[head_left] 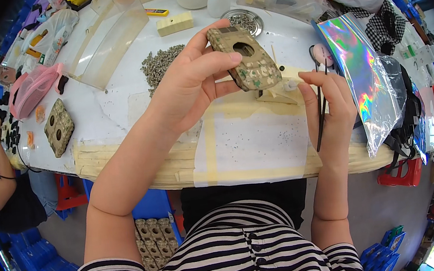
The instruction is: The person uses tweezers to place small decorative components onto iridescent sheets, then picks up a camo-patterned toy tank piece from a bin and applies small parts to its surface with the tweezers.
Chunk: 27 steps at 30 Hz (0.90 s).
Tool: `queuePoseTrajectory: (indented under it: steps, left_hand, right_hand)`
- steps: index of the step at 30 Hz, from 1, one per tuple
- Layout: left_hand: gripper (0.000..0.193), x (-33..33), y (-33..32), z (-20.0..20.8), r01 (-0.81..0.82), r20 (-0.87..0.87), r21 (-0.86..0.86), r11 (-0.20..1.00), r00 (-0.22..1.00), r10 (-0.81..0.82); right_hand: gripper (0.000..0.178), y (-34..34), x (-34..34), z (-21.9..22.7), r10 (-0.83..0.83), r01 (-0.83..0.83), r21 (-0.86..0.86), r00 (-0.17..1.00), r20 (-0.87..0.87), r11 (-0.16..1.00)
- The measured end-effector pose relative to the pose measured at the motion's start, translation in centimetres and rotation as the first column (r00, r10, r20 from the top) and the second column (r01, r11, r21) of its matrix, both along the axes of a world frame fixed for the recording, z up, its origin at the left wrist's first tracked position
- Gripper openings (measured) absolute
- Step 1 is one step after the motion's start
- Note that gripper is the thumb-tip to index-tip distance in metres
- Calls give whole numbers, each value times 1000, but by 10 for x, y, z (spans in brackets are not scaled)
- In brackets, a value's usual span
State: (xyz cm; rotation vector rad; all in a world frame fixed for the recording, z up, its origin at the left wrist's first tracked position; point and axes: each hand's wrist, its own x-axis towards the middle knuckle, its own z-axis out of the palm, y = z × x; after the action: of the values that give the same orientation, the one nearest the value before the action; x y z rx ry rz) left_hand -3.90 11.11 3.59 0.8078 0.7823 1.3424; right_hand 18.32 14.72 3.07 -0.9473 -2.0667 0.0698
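My left hand [189, 80] grips a camouflage-patterned plastic housing [259, 66] with a dark oval opening, raised above the table and tilted. The thumb lies on its face beside the opening. My right hand [331, 101] is closed around a pair of black tweezers [321, 107], which run downward through the fingers. Its thumb and index finger come close together near a small whitish piece [290, 84]; whether they touch it I cannot tell. Below the hands lies a white paper sheet [250, 145] edged with tape and dotted with tiny specks. Another camouflage housing [59, 128] rests on the table at left.
A heap of small metal parts [162, 64] lies behind my left wrist. Behind the held housing are a round metal dish [256, 24], a cream block [175, 24] and a white squeeze bottle [219, 0]. Shiny iridescent film [356, 77] lies at right. Another person's arm [3, 160] shows at far left.
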Motion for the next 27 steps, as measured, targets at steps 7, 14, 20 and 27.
queuePoseTrajectory:
  steps: [7,14,20,27]
  left_hand:
    - [52,-2,2,-2,-21,20,6,1000,1000,21]
    - [52,1,3,-3,-3,38,-4,1000,999,3]
    - [53,3,3,-4,1,60,-36,999,998,1]
    - [53,4,5,-3,25,111,-42,999,994,-20]
  right_hand:
    - [9,5,18,-11,-125,137,25,955,-267,990]
    - [27,6,27,-13,-181,209,22,892,-413,978]
    - [23,8,25,-13,-128,161,25,859,-495,987]
    - [12,12,24,-16,-136,167,24,870,-474,986]
